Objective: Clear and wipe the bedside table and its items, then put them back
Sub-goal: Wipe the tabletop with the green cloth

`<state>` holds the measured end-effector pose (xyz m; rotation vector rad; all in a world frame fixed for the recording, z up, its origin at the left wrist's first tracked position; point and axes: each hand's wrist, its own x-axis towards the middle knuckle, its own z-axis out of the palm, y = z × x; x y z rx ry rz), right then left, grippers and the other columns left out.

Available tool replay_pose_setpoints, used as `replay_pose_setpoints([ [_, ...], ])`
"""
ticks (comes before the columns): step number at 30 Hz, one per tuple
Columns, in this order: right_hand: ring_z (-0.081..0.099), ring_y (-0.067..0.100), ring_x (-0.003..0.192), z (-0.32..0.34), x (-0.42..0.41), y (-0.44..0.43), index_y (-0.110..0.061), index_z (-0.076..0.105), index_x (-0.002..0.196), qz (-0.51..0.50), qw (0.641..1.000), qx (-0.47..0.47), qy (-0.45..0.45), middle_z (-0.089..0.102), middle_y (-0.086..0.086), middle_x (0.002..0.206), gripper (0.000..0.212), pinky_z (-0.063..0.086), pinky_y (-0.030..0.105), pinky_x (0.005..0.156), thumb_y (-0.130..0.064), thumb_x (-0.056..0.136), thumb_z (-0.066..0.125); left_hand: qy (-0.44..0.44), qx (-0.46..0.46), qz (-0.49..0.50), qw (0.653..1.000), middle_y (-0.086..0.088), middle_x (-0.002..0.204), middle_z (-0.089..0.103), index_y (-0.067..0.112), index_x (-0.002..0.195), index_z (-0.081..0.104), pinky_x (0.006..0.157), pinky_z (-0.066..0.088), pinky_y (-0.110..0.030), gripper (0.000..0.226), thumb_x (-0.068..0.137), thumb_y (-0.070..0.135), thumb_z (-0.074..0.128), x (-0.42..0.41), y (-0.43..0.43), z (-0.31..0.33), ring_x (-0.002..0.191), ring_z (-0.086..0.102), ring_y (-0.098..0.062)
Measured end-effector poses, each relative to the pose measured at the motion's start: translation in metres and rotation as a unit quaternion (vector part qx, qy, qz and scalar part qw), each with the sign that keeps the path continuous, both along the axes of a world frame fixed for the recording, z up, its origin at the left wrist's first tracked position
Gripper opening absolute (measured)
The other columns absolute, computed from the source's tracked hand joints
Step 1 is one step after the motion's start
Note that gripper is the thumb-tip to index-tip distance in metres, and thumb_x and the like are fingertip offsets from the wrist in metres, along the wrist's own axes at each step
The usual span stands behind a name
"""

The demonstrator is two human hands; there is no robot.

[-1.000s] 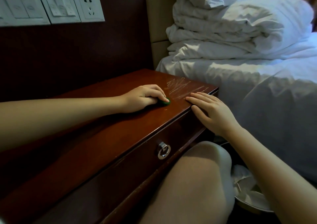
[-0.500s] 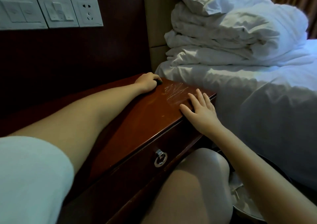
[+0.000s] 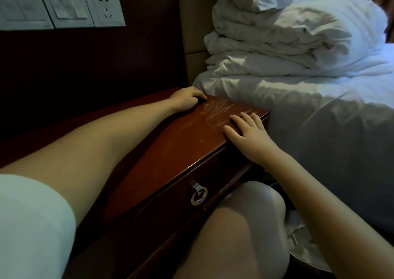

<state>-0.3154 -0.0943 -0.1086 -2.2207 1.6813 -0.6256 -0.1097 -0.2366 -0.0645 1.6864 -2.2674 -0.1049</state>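
Bench (image 3: 181, 150) surface: dark red-brown wood, back edge against the wall panel, right edge just beside the bed (image 3: 319, 108).

Left hand (image 3: 187, 99): my arm lies across the bench top and the hand sits at the far right corner, next to the mattress. The fingers (image 3: 195, 95) are curled down over a small dark object (image 3: 201, 100) and press it against the wood. Only its edge shows under the fingertips, so I cannot tell its colour or material.

Right hand (image 3: 249, 131): it rests palm down at the front right corner, over the front edge. The fingers are straight, slightly spread, and hold nothing.

Pale streaks (image 3: 217, 113) cross the top between the 2 hands, reaching from the small dark object to my right fingertips.

Front face: 1 drawer (image 3: 170, 210), closed, with a metal ring pull (image 3: 199, 194) hanging at its centre. My knee (image 3: 255, 214) is just in front of the drawer, below the right hand.

Surroundings: a crumpled white duvet (image 3: 287, 33) is piled at the head of the bed. White switch plates (image 3: 64, 7) and 1 socket (image 3: 104, 6) are mounted on the wall above the bench. A bin (image 3: 302, 242) with a white liner stands on the floor between my knee and the bed. My white sleeve (image 3: 27, 225) fills the lower left.
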Motion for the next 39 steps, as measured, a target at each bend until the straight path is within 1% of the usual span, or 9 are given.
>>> replay_pose_setpoints([
  [9,-0.012,0.022,0.144,0.003,0.001,0.003,-0.029,0.014,0.149,0.001,1.000,0.013,0.005,0.001,0.000,0.158,0.060,0.000,0.038,0.115,-0.053,0.096,0.028,0.016,-0.024,-0.048,0.998,0.005,0.131,0.052,0.029,0.117,0.064,0.103,0.034,-0.031,0.037,0.093,0.012,0.042,0.006,0.041,-0.006,0.124,0.043,-0.013],
  [13,-0.012,0.024,0.144,0.005,0.000,0.004,-0.029,0.013,0.149,0.012,0.999,0.006,0.041,0.000,0.001,0.158,0.058,0.000,0.040,0.115,-0.050,0.098,0.027,0.015,-0.025,-0.064,0.998,0.007,0.129,0.052,0.029,0.117,0.064,0.099,0.034,-0.027,0.038,0.093,0.010,0.043,0.008,0.060,-0.008,0.122,0.045,-0.012],
  [16,-0.011,0.023,0.144,0.006,0.000,0.006,-0.029,0.013,0.149,0.005,1.000,0.007,0.023,0.000,0.002,0.158,0.058,-0.001,0.038,0.115,-0.051,0.097,0.027,0.022,-0.021,-0.081,0.996,0.008,0.127,0.052,0.028,0.118,0.064,0.099,0.034,-0.024,0.037,0.093,0.009,0.044,0.009,0.081,-0.008,0.120,0.045,-0.010],
  [19,-0.010,0.025,0.144,0.006,0.000,0.007,-0.028,0.014,0.149,0.025,0.997,-0.012,0.068,0.000,0.003,0.158,0.055,-0.002,0.036,0.115,-0.047,0.099,0.026,0.037,-0.018,-0.113,0.993,0.011,0.123,0.053,0.028,0.116,0.065,0.102,0.034,-0.025,0.038,0.092,0.005,0.046,0.009,0.107,-0.007,0.118,0.046,-0.007],
  [25,-0.012,0.021,0.144,0.004,0.002,0.004,-0.031,0.014,0.149,0.000,1.000,0.009,0.003,0.000,0.000,0.158,0.058,0.002,0.038,0.115,-0.052,0.097,0.029,0.044,-0.005,-0.158,0.986,0.020,0.116,0.051,0.031,0.115,0.065,0.100,0.031,-0.020,0.038,0.093,0.006,0.047,0.015,0.146,-0.009,0.116,0.044,-0.001],
  [32,-0.011,0.019,0.144,0.003,0.002,0.005,-0.032,0.015,0.149,-0.006,1.000,0.004,-0.006,0.001,-0.002,0.158,0.058,0.003,0.037,0.115,-0.052,0.096,0.030,0.090,0.029,-0.179,0.979,0.009,0.118,0.057,0.023,0.111,0.068,0.099,0.036,-0.014,0.037,0.091,0.000,0.049,0.016,0.129,-0.006,0.113,0.050,-0.002],
  [35,-0.012,0.021,0.144,0.004,0.001,0.007,-0.031,0.013,0.149,0.008,1.000,0.000,0.030,-0.001,-0.001,0.158,0.056,0.003,0.038,0.115,-0.049,0.098,0.028,0.083,0.009,-0.149,0.985,0.008,0.116,0.056,0.020,0.112,0.068,0.094,0.034,-0.008,0.036,0.090,0.000,0.049,0.013,0.107,-0.006,0.112,0.051,-0.004],
  [37,-0.012,0.021,0.144,0.005,0.001,0.008,-0.031,0.013,0.149,0.009,1.000,0.003,0.020,-0.002,-0.001,0.158,0.056,0.003,0.039,0.115,-0.049,0.098,0.029,0.075,0.000,-0.120,0.990,0.008,0.115,0.056,0.022,0.112,0.068,0.093,0.035,-0.012,0.036,0.089,0.002,0.048,0.010,0.089,-0.006,0.112,0.051,-0.006],
  [39,-0.012,0.020,0.144,0.004,0.002,0.007,-0.032,0.014,0.149,0.000,1.000,0.008,-0.002,-0.001,-0.001,0.158,0.057,0.004,0.039,0.115,-0.050,0.097,0.029,0.061,-0.006,-0.093,0.994,0.006,0.119,0.056,0.025,0.112,0.068,0.098,0.038,-0.023,0.037,0.089,0.004,0.047,0.008,0.071,-0.007,0.114,0.050,-0.010],
])
